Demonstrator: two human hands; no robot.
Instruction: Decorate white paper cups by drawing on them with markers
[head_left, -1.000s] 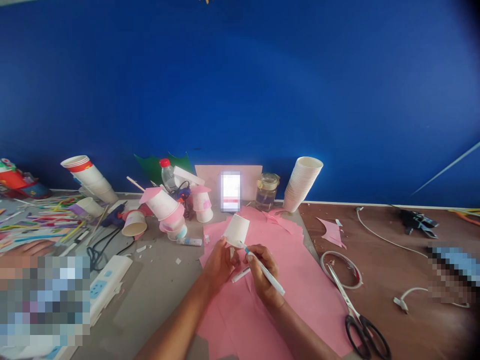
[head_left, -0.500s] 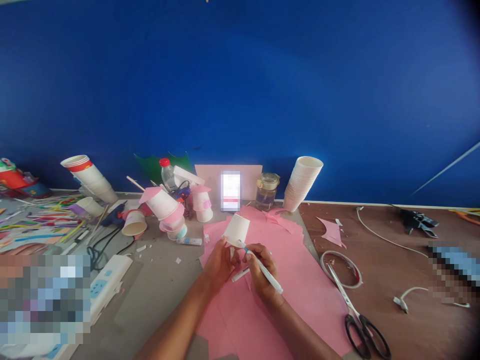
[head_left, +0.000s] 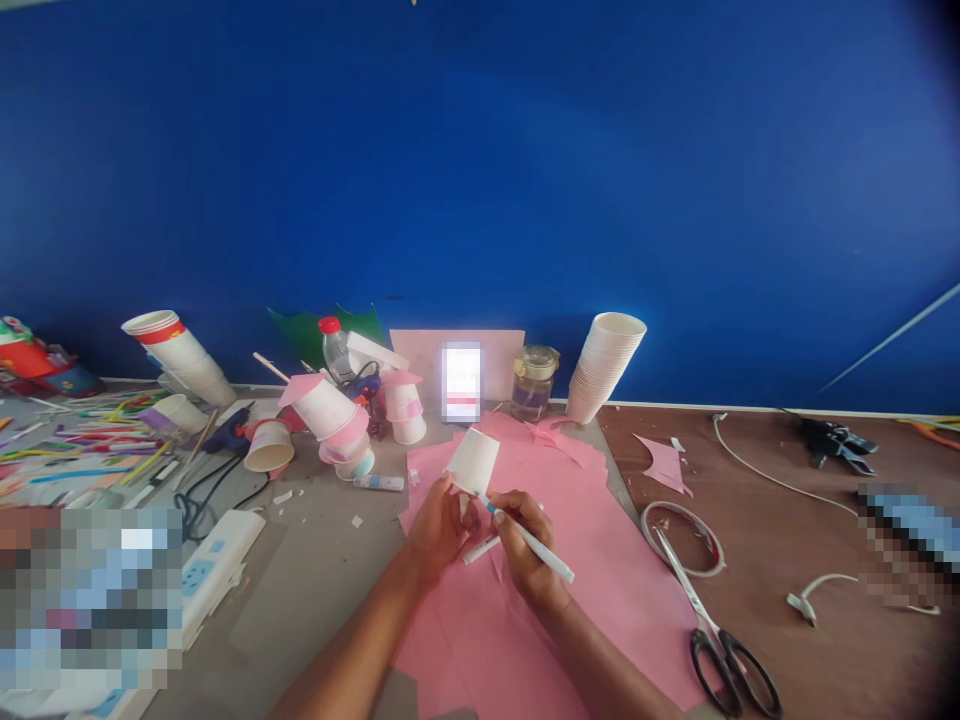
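My left hand (head_left: 439, 525) is closed round the rim of a white paper cup (head_left: 474, 461), which it holds tilted over the pink paper sheets (head_left: 600, 560). My right hand (head_left: 525, 545) pinches a white pen with a blue tip (head_left: 529, 538); the tip touches the lower edge of the cup. A second white marker (head_left: 480, 549) lies on the pink paper just under my hands.
Scissors (head_left: 712, 625) and a tape ring (head_left: 682, 538) lie to the right on the brown table. A stack of white cups (head_left: 604, 365), a jar (head_left: 534, 382), a lit phone (head_left: 460, 381), decorated cups (head_left: 334, 420), a glue gun (head_left: 225, 430) and a power strip (head_left: 210, 570) crowd the back and left.
The pen's rear end has swung slightly lower and to the right. The cup and my left hand have stayed put.
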